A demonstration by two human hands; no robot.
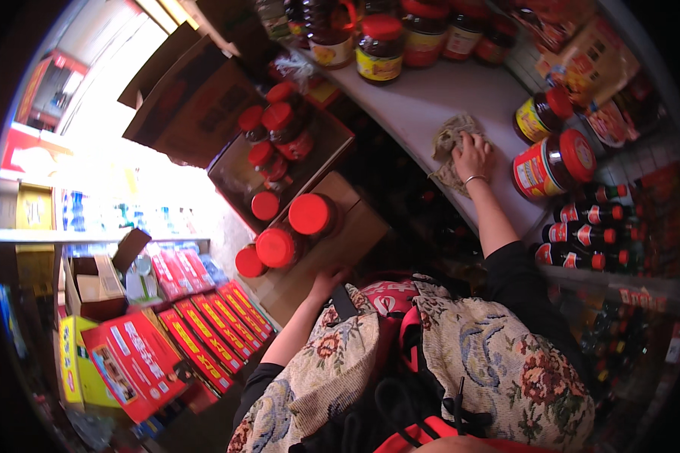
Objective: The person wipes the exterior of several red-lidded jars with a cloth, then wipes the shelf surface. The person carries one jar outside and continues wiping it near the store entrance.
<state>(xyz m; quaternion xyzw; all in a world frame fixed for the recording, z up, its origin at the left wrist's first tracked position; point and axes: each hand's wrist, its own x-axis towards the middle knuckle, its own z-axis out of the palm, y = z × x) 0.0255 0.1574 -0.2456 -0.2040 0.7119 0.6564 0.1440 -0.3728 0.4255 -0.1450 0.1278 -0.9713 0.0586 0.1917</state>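
My right hand (474, 154) presses a crumpled, greyish-brown cloth (452, 133) against a pale shelf board (413, 110), fingers bent over it. Right of that hand stand a large red-lidded jar (538, 172) with a red label and a smaller jar (531, 119) with a yellow label. My left hand (330, 283) is low by the edge of a cardboard box (294, 286). Its fingers lie in shadow, so their grip is unclear. Close to it, several red-lidded jars (276, 247) stand on the box.
Behind those, an open carton (328, 150) holds more red-lidded jars. Jars (379, 51) line the shelf's far end. Small dark bottles (589, 233) fill the right side, near hanging food packets (589, 62). Red boxes (141, 362) are stacked at lower left.
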